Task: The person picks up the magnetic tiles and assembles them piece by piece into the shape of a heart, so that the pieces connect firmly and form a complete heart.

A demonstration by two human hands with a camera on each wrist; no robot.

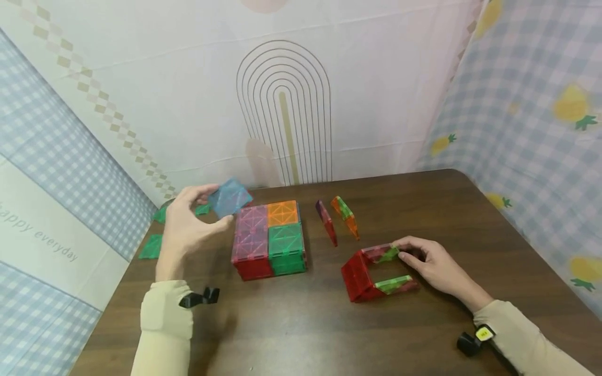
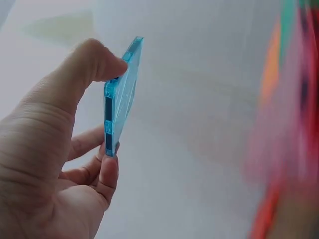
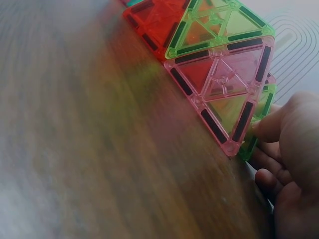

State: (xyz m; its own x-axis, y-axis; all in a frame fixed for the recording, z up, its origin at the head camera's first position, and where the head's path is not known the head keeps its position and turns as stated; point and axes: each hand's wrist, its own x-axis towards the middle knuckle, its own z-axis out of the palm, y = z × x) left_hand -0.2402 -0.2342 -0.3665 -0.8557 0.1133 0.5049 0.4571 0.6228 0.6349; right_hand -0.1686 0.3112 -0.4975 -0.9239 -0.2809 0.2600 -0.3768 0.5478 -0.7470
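Note:
My left hand [image 1: 187, 225] pinches a translucent blue square magnetic tile [image 1: 230, 198] in the air, left of a block of magnetic tiles [image 1: 285, 238] with purple, orange and green tops. The left wrist view shows this blue tile [image 2: 122, 102] edge-on between thumb and fingers. On the right, my right hand [image 1: 435, 263] pinches the corner of a green triangular magnetic tile [image 3: 269, 102]. That tile belongs to the far side of an open frame, with a red end [image 1: 356, 277] and sides of green and pink triangles. A pink triangular tile [image 3: 234, 74] stands nearer in the right wrist view.
Two narrow upright pieces, one red and purple [image 1: 327, 223], one orange and green [image 1: 346, 216], stand between the block and the frame. Green tiles [image 1: 151, 246] lie at the table's left edge. A patterned cloth [image 1: 367, 94] hangs behind the brown table [image 1: 282, 334].

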